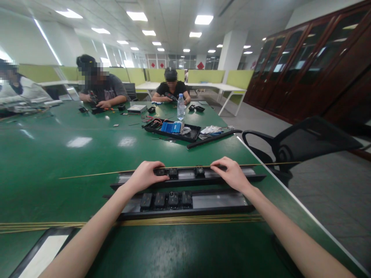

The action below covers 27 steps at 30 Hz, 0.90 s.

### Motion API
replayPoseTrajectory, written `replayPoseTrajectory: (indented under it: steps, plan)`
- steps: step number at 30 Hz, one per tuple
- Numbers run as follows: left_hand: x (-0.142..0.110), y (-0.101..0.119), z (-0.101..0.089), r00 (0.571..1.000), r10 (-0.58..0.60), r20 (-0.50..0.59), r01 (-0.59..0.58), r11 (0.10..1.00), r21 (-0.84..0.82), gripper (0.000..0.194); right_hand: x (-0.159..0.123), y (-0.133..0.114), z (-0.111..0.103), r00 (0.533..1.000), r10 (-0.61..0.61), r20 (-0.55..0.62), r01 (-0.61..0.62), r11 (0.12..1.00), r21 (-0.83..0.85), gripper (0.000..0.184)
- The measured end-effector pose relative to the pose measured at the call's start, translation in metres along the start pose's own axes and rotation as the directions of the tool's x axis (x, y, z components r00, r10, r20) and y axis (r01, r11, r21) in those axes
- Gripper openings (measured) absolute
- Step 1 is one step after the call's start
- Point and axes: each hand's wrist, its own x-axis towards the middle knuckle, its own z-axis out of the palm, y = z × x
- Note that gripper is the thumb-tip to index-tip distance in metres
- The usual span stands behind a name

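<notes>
A thin brass-coloured rod [95,175] runs lengthwise over the far long black channel [188,182], its right end sticking out past the table edge. My right hand [228,173] pinches this rod near the channel's right part. My left hand [147,174] has thumb and fingers closed around a black block [160,172] seated in the channel, with the rod passing by the fingertips. Two more black blocks [173,173] [199,171] sit in the same channel. Nearer to me lies a second channel [220,200] with several black blocks [160,200] grouped left of its middle.
Several brass rods [203,220] lie along the near side. A black tray [193,133] with blue parts, a water bottle [180,108], a black strip [213,139] and cloth gloves [210,131] are farther off. A chair [307,143] stands right; other people sit across the green table [87,154].
</notes>
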Motion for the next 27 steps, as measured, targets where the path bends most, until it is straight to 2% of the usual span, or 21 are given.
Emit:
replayPoseTrajectory:
  steps: [27]
  plan:
    - [0.001,-0.001,0.0,1.0,-0.008,0.015,0.008,1.0,0.027,0.042,0.004,0.014,-0.02,0.996,0.069,0.06,-0.07,0.998,0.004,0.016]
